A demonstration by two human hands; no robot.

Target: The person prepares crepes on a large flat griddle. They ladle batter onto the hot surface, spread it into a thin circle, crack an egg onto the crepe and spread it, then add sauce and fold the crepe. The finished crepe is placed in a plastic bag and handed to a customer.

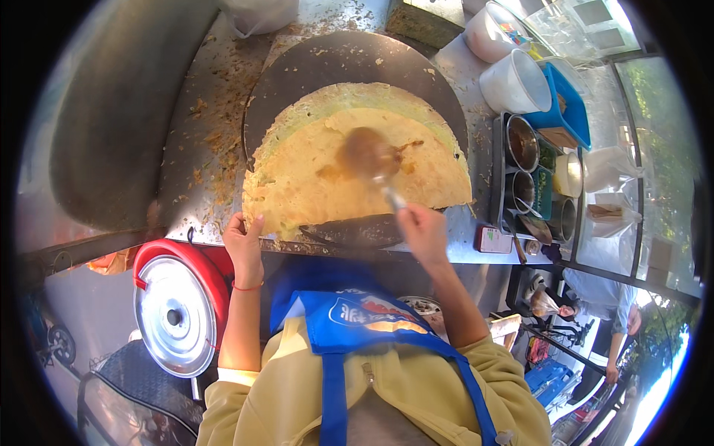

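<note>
A large yellow crepe [301, 195], its far side folded over toward me, lies on a round dark griddle [346, 56] and overhangs its near left rim. My left hand [244, 253] pinches the crepe's near left edge between thumb and fingers. In my right hand [425, 237] is the metal handle of a spoon or ladle [368, 153]. Its brown, sauce-coated head is blurred by motion over the middle of the crepe. Brown sauce [410, 146] streaks the surface around it.
At right, a metal tray [496, 173] holds sauce pots and chopped greens, with white tubs [514, 81] and a blue bin [569, 106] behind. A phone [495, 240] lies nearby. Below left is a red bucket [150, 251] with a metal lid [174, 290]. A person [599, 290] stands beyond the glass.
</note>
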